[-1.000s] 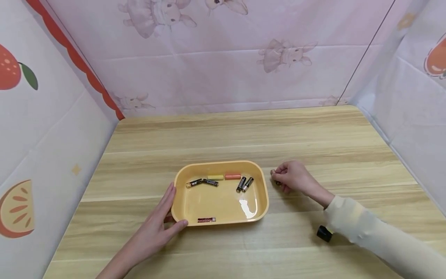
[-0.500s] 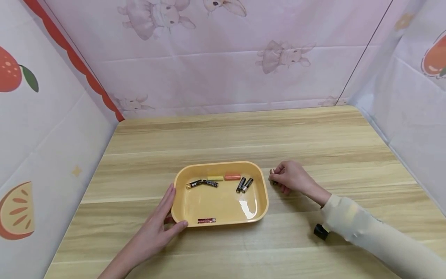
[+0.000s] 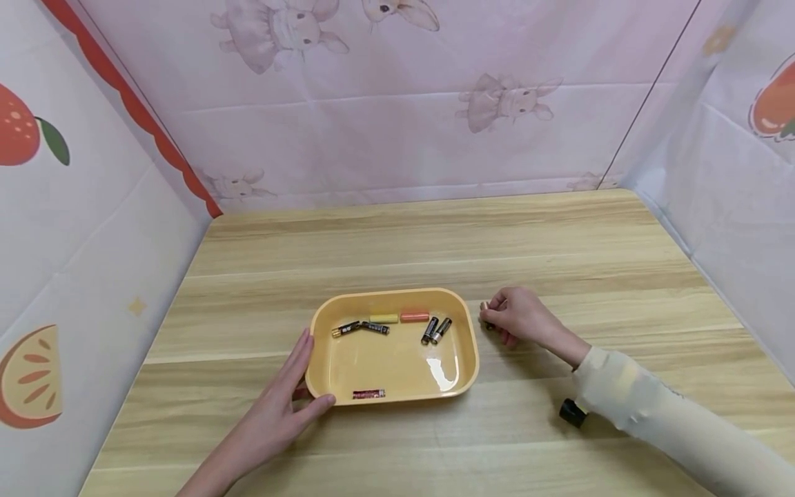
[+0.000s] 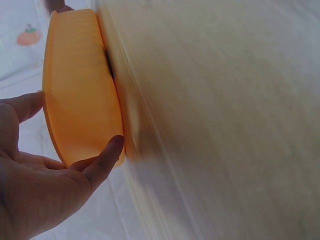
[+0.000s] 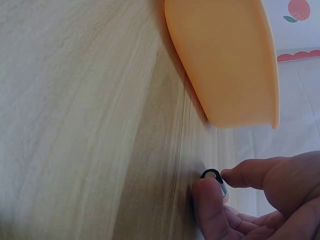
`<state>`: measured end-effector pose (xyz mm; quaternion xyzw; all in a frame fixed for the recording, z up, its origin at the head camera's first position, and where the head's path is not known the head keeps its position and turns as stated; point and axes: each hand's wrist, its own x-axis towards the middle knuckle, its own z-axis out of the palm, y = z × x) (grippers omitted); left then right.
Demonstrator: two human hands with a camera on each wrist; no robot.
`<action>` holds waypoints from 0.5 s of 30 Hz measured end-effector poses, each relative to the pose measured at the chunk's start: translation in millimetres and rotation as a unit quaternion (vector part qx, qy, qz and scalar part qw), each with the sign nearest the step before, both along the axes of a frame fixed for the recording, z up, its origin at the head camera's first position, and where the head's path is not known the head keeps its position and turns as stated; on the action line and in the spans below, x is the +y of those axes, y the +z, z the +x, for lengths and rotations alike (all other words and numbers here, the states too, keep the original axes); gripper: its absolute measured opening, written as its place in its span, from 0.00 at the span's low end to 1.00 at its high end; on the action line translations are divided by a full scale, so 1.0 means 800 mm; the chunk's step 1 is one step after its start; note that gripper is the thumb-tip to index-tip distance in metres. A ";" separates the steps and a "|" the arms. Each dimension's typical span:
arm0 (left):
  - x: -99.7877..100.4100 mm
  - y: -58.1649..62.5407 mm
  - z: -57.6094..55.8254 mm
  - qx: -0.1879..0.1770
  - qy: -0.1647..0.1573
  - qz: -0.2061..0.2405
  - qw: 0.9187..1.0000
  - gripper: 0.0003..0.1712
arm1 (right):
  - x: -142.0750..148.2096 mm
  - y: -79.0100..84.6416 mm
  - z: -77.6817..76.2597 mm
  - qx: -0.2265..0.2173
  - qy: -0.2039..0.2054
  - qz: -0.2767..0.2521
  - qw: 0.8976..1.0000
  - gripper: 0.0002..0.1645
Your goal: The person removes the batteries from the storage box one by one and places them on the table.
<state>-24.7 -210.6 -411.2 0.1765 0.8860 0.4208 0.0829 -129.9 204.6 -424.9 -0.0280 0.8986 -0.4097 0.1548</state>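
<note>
A yellow plastic tray (image 3: 391, 399) sits on the table, also seen from outside as an orange-yellow wall (image 4: 80, 85) in the left wrist view. My left hand (image 3: 273, 411) holds its left end, thumb at the near rim and fingers along the side. To the right of the tray, my right hand (image 3: 524, 317) pinches a dark battery with a copper-coloured end (image 3: 485, 306) between thumb and fingers, low over the table. In the right wrist view the battery's end (image 5: 212, 174) shows between the fingertips; most of it is hidden.
Inside the tray lie several black-and-gold batteries (image 3: 375, 327), a yellow battery (image 3: 384, 319), an orange battery (image 3: 414, 317) and a dark red battery (image 3: 369, 394). A small black object (image 3: 572, 413) shows beside the right sleeve. Printed cloth walls (image 3: 385, 152) surround the wooden table (image 3: 397, 241).
My right hand has shifted very slightly left towards the tray, the battery still in its fingers. The left hand and the tray look the same.
</note>
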 end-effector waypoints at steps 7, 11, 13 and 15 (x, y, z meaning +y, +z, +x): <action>0.000 0.000 0.001 0.002 -0.001 0.000 1.000 0.54 | -0.001 0.002 0.002 -0.001 0.000 0.007 1.000 0.14; 0.000 0.000 0.001 0.006 -0.001 -0.002 1.000 0.54 | 0.001 0.003 0.002 0.002 0.004 0.011 1.000 0.15; 0.000 0.000 0.001 0.006 -0.001 -0.001 1.000 0.54 | 0.002 0.004 0.003 0.000 0.005 0.012 1.000 0.15; 0.001 0.000 0.000 0.006 -0.001 0.000 1.000 0.54 | 0.003 0.004 0.003 -0.003 0.005 0.011 1.000 0.16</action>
